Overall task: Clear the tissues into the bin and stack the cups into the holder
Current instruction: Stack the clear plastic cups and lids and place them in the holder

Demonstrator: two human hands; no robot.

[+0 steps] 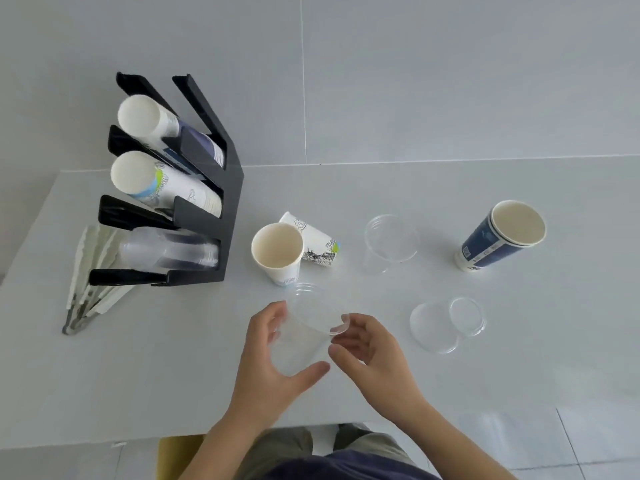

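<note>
I hold a clear plastic cup (pixel 304 336) over the white table (pixel 173 375), near its front edge. My left hand (pixel 273 368) wraps its body and my right hand (pixel 372 348) pinches its rim. A black cup holder (pixel 228 202) stands at the left with stacks of paper cups in its upper slots and clear cups (pixel 169 252) in the lowest. On the table stand a white paper cup (pixel 277 252), a printed paper cup lying on its side (pixel 317 245), another clear cup (pixel 388 242) and a blue paper cup (pixel 502 237). No tissues or bin are in view.
Two clear lids (pixel 446 322) lie to the right of my hands. A bundle of wrapped straws or utensils (pixel 90 282) lies left of the holder. A yellow seat edge (pixel 173 455) shows below the table's front edge.
</note>
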